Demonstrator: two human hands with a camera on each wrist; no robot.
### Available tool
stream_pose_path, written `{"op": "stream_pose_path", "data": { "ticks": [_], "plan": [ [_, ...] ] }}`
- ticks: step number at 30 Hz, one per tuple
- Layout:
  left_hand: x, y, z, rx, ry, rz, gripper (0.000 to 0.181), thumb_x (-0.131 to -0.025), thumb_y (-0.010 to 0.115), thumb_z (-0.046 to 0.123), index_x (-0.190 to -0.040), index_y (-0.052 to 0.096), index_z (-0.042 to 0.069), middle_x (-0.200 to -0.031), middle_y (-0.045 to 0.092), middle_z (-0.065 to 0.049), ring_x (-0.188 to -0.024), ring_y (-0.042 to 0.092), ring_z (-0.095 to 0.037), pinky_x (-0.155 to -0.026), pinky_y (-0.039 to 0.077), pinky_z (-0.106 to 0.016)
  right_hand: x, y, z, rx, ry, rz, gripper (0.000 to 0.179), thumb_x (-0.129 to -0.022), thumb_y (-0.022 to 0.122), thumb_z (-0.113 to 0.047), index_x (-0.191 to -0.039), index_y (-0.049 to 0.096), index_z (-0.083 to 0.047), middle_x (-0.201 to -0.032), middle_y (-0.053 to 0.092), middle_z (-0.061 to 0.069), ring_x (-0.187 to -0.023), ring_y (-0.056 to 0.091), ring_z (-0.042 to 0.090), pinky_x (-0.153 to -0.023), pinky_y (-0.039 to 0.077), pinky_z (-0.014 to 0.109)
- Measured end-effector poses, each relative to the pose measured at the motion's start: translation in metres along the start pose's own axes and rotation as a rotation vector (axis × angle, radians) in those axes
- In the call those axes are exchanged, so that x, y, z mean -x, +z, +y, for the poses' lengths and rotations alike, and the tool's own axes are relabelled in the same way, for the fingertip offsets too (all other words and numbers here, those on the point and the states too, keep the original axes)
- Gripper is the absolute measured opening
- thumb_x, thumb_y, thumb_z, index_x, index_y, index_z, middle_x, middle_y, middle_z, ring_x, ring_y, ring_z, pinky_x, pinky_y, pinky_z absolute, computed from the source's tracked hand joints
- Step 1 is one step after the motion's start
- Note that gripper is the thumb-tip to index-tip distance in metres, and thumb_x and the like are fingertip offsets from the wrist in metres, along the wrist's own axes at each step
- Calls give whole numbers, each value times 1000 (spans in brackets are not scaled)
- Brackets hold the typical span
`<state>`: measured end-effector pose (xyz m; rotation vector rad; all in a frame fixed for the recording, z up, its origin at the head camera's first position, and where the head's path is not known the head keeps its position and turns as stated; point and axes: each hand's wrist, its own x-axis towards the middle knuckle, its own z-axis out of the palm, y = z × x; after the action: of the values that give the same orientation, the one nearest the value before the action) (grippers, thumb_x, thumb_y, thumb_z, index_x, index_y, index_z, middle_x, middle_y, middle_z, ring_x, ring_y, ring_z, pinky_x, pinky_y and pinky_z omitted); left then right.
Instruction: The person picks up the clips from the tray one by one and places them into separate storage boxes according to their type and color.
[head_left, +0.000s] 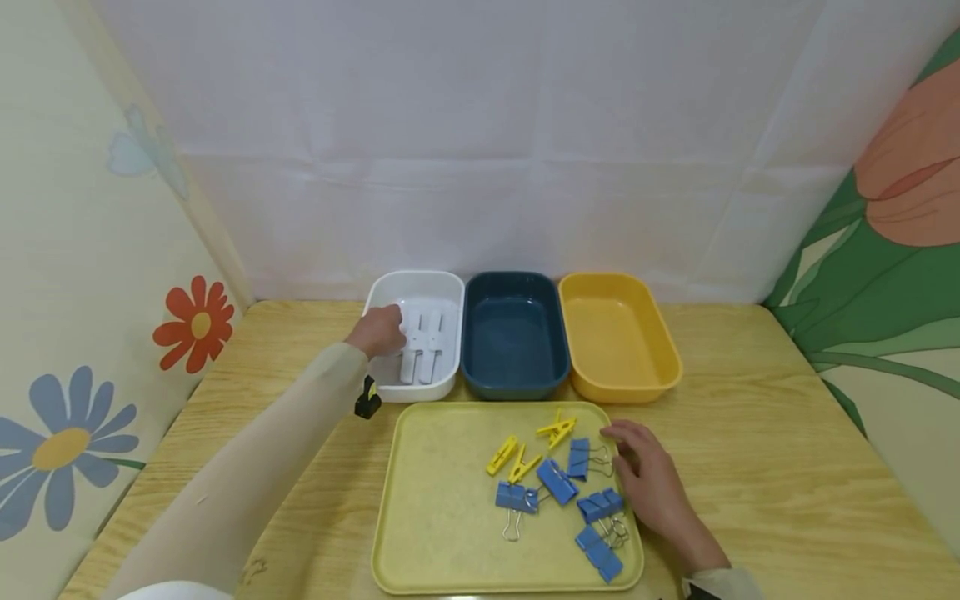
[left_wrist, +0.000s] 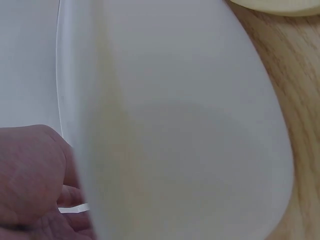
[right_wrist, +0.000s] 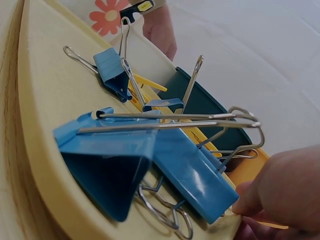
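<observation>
My left hand (head_left: 378, 332) reaches into the white bin (head_left: 416, 282), fingers bent down beside two slotted white plastic pieces (head_left: 429, 342). In the left wrist view the bin's wall (left_wrist: 190, 150) hides part of that hand (left_wrist: 35, 175); a white sliver shows by its fingers, and I cannot tell whether they hold it. My right hand (head_left: 648, 475) rests loosely at the right rim of the yellow tray (head_left: 435, 500). Blue binder clips (head_left: 555, 482) lie close to it, several of them with wire handles raised. Yellow clothespins (head_left: 502, 455) lie left of and beyond the clips.
A dark blue bin (head_left: 515, 387) and an orange-yellow bin (head_left: 626, 390) stand right of the white one, side by side along the back of the wooden table (head_left: 765, 433). White cloth (head_left: 480, 167) hangs behind them. Flower-patterned panels (head_left: 60, 250) flank the table.
</observation>
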<state>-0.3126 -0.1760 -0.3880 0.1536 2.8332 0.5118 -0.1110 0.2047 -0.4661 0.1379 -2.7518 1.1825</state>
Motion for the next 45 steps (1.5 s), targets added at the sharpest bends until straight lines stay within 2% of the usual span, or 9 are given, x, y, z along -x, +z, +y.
{"op": "stream_pose_path", "data": {
  "ticks": [8, 16, 25, 31, 38, 41, 45],
  "plan": [
    [5, -4, 2, 18, -15, -2, 44, -88, 51, 3, -130, 44, -9, -129, 53, -29, -120, 53, -42, -103, 43, -52, 1, 1, -1, 8, -6, 3, 38, -86, 58, 9, -120, 63, -8, -132, 55, 12, -103, 59, 24, -88, 52, 40],
    [10, -7, 4, -5, 29, 31, 44, -88, 49, 2, -130, 45, -11, -130, 52, -30, -120, 52, -43, -103, 42, -52, 1, 0, 0, 13, -5, 2, 38, -86, 58, 8, -120, 63, -7, -132, 54, 13, -101, 59, 22, -85, 52, 35],
    [14, -9, 5, 5, 47, 34, 45, -89, 47, 3, -132, 43, -10, -130, 53, -30, -117, 54, -41, -101, 44, -51, 0, 0, 0, 6, 12, -9, 37, -86, 58, 8, -120, 63, -7, -133, 53, 13, -101, 59, 22, -81, 53, 29],
    [18, -10, 5, 25, 54, 37, 44, -90, 46, 3, -132, 44, -9, -127, 55, -28, -116, 55, -40, -99, 45, -50, 1, 0, 0, 7, -5, -3, 36, -86, 58, 9, -119, 63, -5, -132, 54, 14, -99, 58, 22, -79, 52, 27],
    [27, -11, 6, 9, 110, 76, 39, -90, 44, 3, -126, 48, -10, -118, 59, -27, -109, 58, -38, -96, 47, -49, 0, 0, -2, 1, -18, 5, 36, -86, 57, 10, -119, 63, -5, -131, 54, 15, -98, 58, 22, -79, 53, 28],
    [34, -12, 7, 16, 143, 97, 38, -89, 46, 4, -123, 50, -10, -114, 61, -26, -106, 58, -38, -95, 47, -49, -1, -2, -4, -13, -26, 14, 37, -85, 58, 11, -119, 63, -3, -129, 56, 17, -98, 60, 24, -81, 54, 32],
    [43, -12, 8, 39, 167, 110, 37, -90, 46, 6, -123, 52, -9, -114, 60, -25, -106, 58, -37, -94, 47, -49, -3, -8, -7, -38, 1, -3, 39, -85, 58, 11, -122, 61, -4, -128, 58, 16, -99, 61, 26, -86, 53, 40]
  ]
}}
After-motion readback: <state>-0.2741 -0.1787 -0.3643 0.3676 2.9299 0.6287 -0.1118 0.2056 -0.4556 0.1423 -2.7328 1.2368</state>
